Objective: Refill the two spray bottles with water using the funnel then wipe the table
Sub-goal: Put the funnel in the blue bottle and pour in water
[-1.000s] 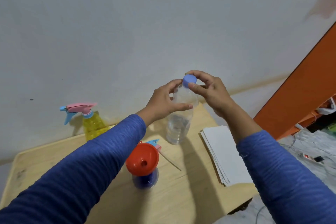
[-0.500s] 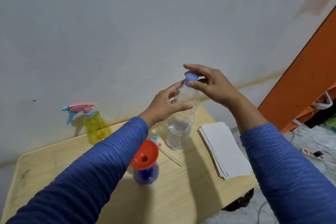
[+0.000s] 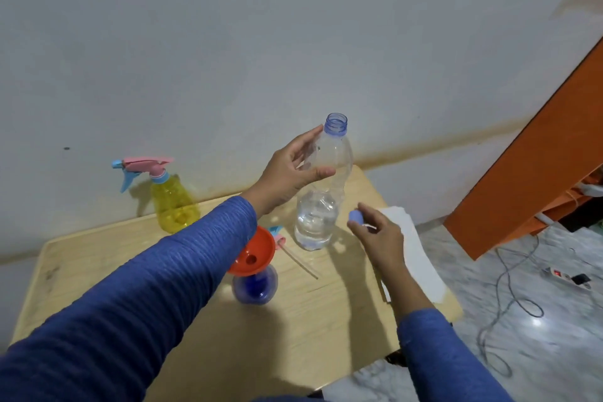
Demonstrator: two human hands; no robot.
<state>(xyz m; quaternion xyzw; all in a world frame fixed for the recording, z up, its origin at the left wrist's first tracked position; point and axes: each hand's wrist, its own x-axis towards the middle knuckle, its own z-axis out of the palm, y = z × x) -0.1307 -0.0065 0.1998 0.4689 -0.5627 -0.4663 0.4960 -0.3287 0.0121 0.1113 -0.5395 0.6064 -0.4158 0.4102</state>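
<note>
Gripping the clear plastic water bottle [image 3: 321, 192] by its upper half, the left hand [image 3: 295, 170] wraps thumb and fingers around the shoulder just below the open, capless blue-tinted neck; the bottle stands upright, roughly a third full of water, at about 12 o'clock on the light wooden table [image 3: 98, 271]. At the table's 3 o'clock edge, a stack of white paper sheets [image 3: 421, 258] lies flat, partly hidden by the right forearm. At 10 o'clock, near the wall, stands the yellow spray bottle [image 3: 174, 202], translucent, its pink-and-blue trigger head screwed on and pointing left. Near the table's centre sits the blue spray bottle [image 3: 256, 287], headless, with the orange funnel [image 3: 256, 250] seated in its neck and tilted toward the left sleeve. Just beyond the funnel, at its 1 o'clock, lies the removed pink-and-blue trigger head [image 3: 277, 233], its thin dip tube trailing across the wood toward 4 o'clock. The right hand [image 3: 378, 233], low and just right of the water bottle's base, pinches the small blue bottle cap [image 3: 355, 216] between thumb and fingertips.
</note>
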